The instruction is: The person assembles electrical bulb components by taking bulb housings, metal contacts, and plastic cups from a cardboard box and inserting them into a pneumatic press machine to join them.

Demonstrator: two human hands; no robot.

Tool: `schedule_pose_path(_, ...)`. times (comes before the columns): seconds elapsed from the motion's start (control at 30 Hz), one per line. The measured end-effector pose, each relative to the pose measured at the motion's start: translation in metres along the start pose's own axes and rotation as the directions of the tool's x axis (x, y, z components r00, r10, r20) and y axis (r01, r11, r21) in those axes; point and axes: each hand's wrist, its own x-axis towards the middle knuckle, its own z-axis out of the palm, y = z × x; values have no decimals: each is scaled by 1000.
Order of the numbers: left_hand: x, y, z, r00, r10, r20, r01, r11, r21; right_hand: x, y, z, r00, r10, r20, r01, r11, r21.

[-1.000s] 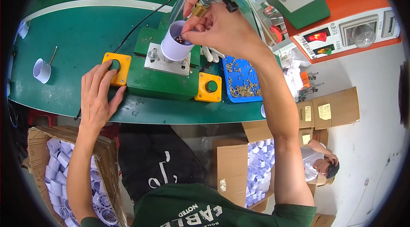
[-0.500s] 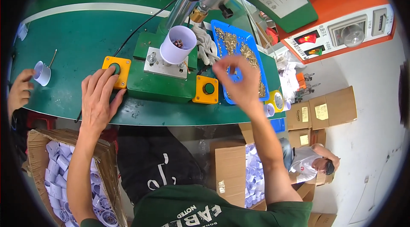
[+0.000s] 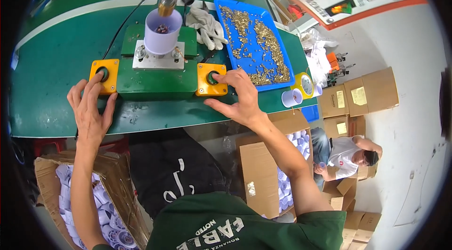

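My left hand [image 3: 91, 111] has its fingers spread, the index fingertip on the dark green button of the left yellow switch box [image 3: 111, 78]. On the right yellow switch box [image 3: 212, 91], the index finger of my right hand [image 3: 242, 102] rests on the button, its thumb held apart. Neither hand holds anything. Between the boxes, a white plastic cup [image 3: 162, 42] stands upright on a bolted metal plate [image 3: 157, 63] of a green press base [image 3: 155, 83]. The press's brass-tipped rod [image 3: 165, 7] reaches down to the cup's mouth. Small reddish-brown bits show inside the cup.
Right of the press lies a blue tray [image 3: 273, 85] of small brass pieces, beside crumpled grey gloves [image 3: 205, 26]. Another cup [image 3: 292, 98] and a yellow tape roll [image 3: 307, 85] sit at the table's right edge. Cartons of white parts [image 3: 125, 174] [image 3: 259, 165] flank me; a person [image 3: 348, 156] sits at right.
My right hand has come down onto the right button. The rod is now lower, at the cup. The view has shifted; another person's hand and a cup at far left are out of sight.
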Motion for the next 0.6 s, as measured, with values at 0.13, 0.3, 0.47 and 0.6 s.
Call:
schedule_pose_path(0.13, -3, 1, 2, 1000, -14, -18, 14, 999, -45, -21, 16, -4, 968, 185, -170, -166, 979, 120)
schedule_pose_path(0.3, -9, -4, -2, 996, -77, -38, 73, 992, -100, -29, 68, -31, 885, 425, -187, -455, 875, -164)
schedule_pose_path(0.47, -3, 2, 5, 991, -124, -58, 113, 981, -157, -26, 93, -38, 882, 464, -87, -468, 836, -288)
schedule_pose_path(0.6, 19, 23, 7, 984, -161, -75, 134, 950, -281, -29, 98, -34, 835, 550, 7, -528, 805, -272)
